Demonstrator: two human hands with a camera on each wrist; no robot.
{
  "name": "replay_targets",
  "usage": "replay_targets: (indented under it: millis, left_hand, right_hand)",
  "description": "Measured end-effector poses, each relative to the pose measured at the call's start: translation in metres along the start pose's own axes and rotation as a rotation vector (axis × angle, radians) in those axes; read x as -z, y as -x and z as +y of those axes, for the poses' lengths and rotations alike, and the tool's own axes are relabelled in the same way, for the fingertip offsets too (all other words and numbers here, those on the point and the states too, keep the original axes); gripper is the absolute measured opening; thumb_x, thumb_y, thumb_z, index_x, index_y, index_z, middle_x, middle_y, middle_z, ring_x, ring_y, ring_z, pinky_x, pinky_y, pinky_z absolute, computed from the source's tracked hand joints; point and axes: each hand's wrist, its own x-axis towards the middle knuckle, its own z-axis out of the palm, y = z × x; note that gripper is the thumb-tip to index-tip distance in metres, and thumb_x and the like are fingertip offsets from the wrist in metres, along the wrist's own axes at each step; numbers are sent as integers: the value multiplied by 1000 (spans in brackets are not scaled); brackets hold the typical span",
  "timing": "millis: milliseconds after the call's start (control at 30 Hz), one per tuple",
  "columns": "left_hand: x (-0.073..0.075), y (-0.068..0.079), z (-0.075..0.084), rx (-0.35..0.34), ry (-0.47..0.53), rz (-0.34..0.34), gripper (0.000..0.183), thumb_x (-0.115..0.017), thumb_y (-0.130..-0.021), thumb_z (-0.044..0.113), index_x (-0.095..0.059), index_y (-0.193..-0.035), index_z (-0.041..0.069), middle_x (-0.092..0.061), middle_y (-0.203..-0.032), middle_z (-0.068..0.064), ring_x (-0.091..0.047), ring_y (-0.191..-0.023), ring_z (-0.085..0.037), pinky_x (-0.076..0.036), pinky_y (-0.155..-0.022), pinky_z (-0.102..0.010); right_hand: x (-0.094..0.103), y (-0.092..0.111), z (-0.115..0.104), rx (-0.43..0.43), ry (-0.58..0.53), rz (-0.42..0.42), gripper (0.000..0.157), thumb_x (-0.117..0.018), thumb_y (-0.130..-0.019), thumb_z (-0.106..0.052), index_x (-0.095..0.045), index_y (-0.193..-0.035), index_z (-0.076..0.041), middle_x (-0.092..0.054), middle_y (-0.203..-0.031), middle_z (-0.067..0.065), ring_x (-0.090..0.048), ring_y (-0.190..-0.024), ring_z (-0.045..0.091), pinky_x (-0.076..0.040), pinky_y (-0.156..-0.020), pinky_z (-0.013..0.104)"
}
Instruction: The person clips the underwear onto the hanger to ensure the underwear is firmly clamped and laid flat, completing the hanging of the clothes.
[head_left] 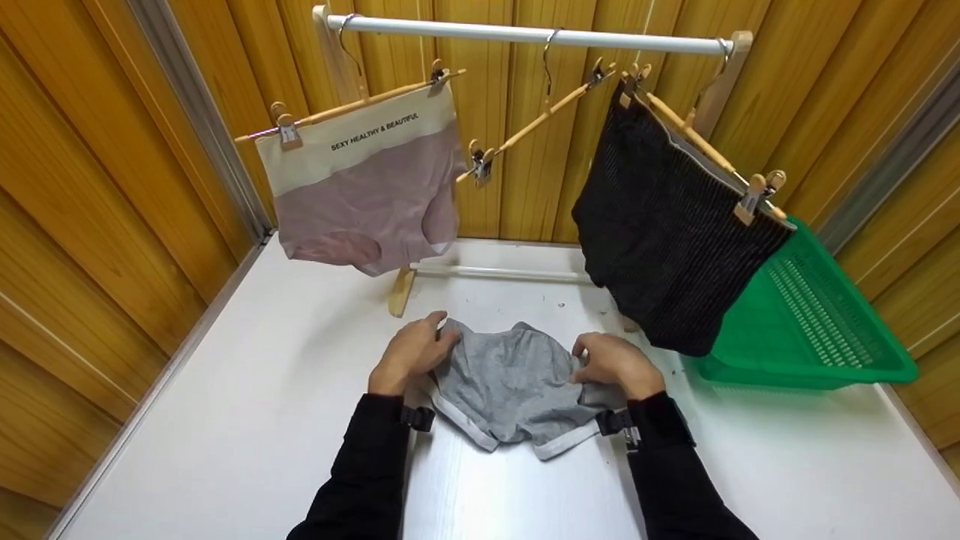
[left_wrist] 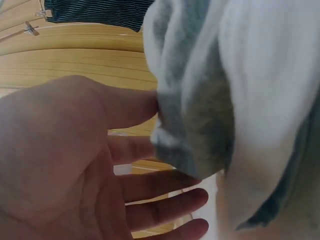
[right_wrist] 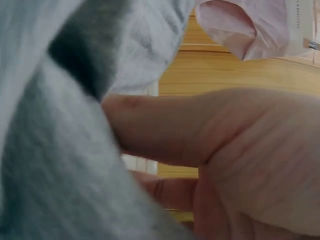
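Observation:
A pair of grey shorts (head_left: 510, 382) with pale leg hems is spread between my two hands, low over the white table. My left hand (head_left: 415, 349) pinches their upper left corner; in the left wrist view the thumb (left_wrist: 132, 106) and index finger meet the cloth while the other fingers extend. At the opposite side my right hand (head_left: 616, 361) grips the cloth between thumb and fingers. The right wrist view shows that thumb (right_wrist: 160, 127) against the grey fabric, which hides the fingertips. Behind the shorts, a bare wooden clip hanger (head_left: 547, 112) hangs tilted from the rail.
A white rail (head_left: 525, 32) on wooden posts stands at the back of the table (head_left: 247, 420). Pink briefs (head_left: 367, 195) with a cream waistband hang clipped at left, black ribbed shorts (head_left: 667, 232) at right. A green basket (head_left: 810, 367) sits behind the black shorts.

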Motion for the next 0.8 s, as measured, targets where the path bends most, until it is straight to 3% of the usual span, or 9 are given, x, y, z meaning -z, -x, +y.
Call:
replay_targets:
  millis: [100, 300, 533, 667, 800]
  left_hand:
    - [-6, -3, -1, 8, 43, 12, 50, -59, -101, 31, -57, -137, -4, -65, -127, -26, -62, -116, -44, -47, -99, -54]
    - [-15, -9, 0, 52, 134, 121, 36, -65, -98, 30, -67, -121, 3, -73, -101, -15, -69, -97, -35, -52, -85, -52]
    - [-17, -11, 6, 72, 222, 225, 15, -68, -98, 22, -69, -101, 7, -72, -84, -6, -67, -78, -25, -52, -72, -44]
    - [-11, -13, 10, 33, 399, 287, 13, -64, -100, 15, -65, -105, 3, -72, -93, -9, -66, -85, -23, -51, -75, -37]
    - [-3, -15, 13, 9, 644, 341, 17, -59, -102, 7, -59, -114, -4, -71, -100, -15, -64, -90, -20, -47, -75, -28]
  right_hand:
    - [-3, -1, 1, 26, -30, -26, 27, -84, -83, -16, -67, -98, -1, -64, -90, 6, -55, -77, 21, -48, -72, 39]
    - [-4, -4, 2, 62, -20, -11, 15, -80, -83, -11, -67, -87, -5, -61, -81, 1, -52, -74, 19, -46, -70, 37]
    - [5, -2, 1, 121, -33, 93, 11, -74, -84, -10, -63, -82, -10, -58, -78, -1, -51, -71, 17, -43, -65, 36]
    - [15, 4, -1, 129, -15, 235, 13, -73, -85, -10, -62, -79, -13, -62, -79, -2, -55, -72, 18, -45, -68, 38]
    - [24, 11, -3, 65, -16, 368, 11, -74, -87, -13, -64, -84, -14, -68, -84, 0, -62, -77, 24, -48, -70, 46]
